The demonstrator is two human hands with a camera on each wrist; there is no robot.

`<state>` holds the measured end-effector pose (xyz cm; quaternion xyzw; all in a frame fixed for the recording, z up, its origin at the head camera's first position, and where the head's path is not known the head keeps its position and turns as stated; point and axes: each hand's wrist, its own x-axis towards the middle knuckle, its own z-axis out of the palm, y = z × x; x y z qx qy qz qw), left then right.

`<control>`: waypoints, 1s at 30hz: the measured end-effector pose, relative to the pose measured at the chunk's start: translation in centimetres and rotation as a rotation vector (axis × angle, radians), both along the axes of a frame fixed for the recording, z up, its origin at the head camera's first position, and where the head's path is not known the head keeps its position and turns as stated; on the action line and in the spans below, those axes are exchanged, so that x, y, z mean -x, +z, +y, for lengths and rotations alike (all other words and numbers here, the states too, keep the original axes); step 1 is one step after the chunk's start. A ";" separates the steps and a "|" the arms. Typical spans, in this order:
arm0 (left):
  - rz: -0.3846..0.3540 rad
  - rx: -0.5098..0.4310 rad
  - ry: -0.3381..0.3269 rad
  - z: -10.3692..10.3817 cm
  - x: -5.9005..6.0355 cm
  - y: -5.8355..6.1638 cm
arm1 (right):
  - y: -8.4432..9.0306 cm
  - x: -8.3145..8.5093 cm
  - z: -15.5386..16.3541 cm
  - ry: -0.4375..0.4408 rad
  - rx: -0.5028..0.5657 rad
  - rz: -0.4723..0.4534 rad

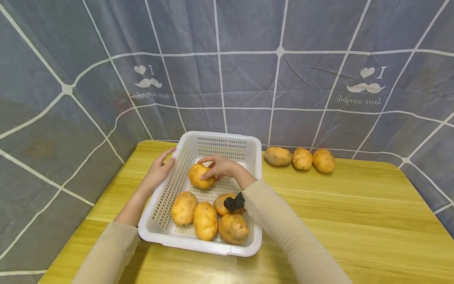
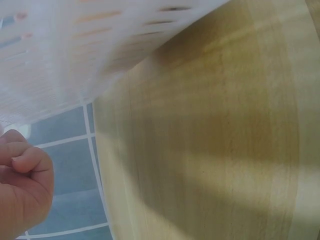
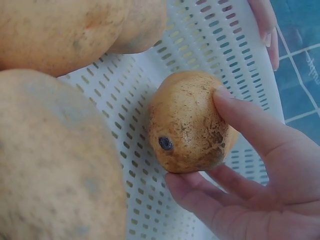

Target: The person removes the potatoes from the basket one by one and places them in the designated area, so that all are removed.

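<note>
A white perforated plastic basket (image 1: pixel 198 244) stands on the wooden table in the head view. My right hand (image 1: pixel 224 167) reaches inside and pinches a potato (image 1: pixel 198 176) between thumb and fingers, toward the basket's far half. In the right wrist view this potato (image 3: pixel 182 120) shows a dark spot and rough brown patches; the thumb lies on one side, fingertips on the other. My left hand (image 1: pixel 159 171) holds the basket's left rim. Several more potatoes (image 1: pixel 205 221) lie at the near end of the basket, one partly covered by a black wrist device (image 1: pixel 235 202).
A row of three potatoes (image 1: pixel 302 158) lies on the table (image 1: pixel 347 205) to the right of the basket, near the back edge. Behind the table hangs a grey curtain (image 1: pixel 248 83) with white grid lines, which also runs along the left side.
</note>
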<state>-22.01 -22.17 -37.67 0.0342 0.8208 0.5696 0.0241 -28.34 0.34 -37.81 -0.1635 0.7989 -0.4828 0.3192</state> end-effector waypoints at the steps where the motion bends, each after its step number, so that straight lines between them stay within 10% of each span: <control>1: -0.003 0.000 0.000 0.0 0.0 0.1 | 0.1 0.0 0.0 0.002 0.002 0.002; 30: 0.005 0.027 0.006 0.0 -0.1 0.1 | 3.1 -1.2 1.2 -0.073 0.176 -0.004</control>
